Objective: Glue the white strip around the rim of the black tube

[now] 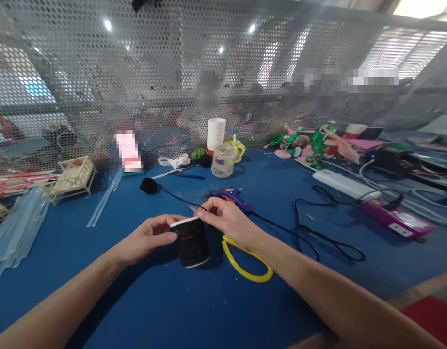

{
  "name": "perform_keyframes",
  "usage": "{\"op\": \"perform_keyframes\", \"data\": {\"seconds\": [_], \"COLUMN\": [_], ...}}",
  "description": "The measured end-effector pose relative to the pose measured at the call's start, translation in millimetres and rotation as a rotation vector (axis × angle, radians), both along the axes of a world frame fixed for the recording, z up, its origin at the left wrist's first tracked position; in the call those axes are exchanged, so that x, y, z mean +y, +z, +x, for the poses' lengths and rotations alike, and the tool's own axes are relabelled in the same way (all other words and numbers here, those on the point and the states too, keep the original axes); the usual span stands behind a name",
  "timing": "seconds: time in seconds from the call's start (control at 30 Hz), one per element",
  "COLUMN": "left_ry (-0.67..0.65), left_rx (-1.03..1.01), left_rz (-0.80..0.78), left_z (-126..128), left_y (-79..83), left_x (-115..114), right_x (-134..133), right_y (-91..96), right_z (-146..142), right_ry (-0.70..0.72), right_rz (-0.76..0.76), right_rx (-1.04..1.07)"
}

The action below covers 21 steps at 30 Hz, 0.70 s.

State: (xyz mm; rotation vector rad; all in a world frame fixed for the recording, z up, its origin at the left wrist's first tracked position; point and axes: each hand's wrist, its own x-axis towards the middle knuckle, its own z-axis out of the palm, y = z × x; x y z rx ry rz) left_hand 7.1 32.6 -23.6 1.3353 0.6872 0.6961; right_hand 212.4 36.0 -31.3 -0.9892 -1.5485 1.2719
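A paper cup wrapped in black point(190, 241) stands on the blue table point(143, 300) in front of me. My left hand point(147, 237) holds its left side, fingers curled round the wall. My right hand point(229, 220) pinches at the cup's white rim, where a thin black yarn strand point(176, 197) runs off to a black pompom point(148, 185). Yellow-handled scissors point(245, 264) lie under my right wrist. A blue glue gun point(232, 196) rests just beyond my right hand.
A stack of white cups point(215, 133), a clear jar point(223, 161) and green ribbon scraps point(314, 140) lie farther back. Glue sticks point(18, 230) and small wooden furniture models point(74, 177) are at the left. A white power strip point(345, 184), black cables point(318, 232) and a perforated metal screen point(172, 72) border the area.
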Motion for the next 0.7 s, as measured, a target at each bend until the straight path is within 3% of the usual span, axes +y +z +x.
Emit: {"op": "perform_keyframes", "data": {"seconds": [0.13, 0.37, 0.47, 0.7], "left_ry": [-0.014, 0.185, 0.232, 0.184], "left_rx": [0.167, 0.378, 0.36, 0.188], "left_rz": [0.137, 0.421, 0.397, 0.29], "left_z": [-1, 20, 24, 20], "left_y": [1.4, 4.9, 2.8, -2.4], "left_x": [2, -13, -16, -12], "right_x": [0, -11, -13, -12], "right_y": [1.2, -0.1, -0.3, 1.2], "right_z": [0, -8, -9, -6], "right_ry": [-0.013, -0.056, -0.056, -0.078], "right_rz": [0.106, 0.268, 0.289, 0.288], "right_rx": [-0.128, -0.199, -0.193, -0.181]}}
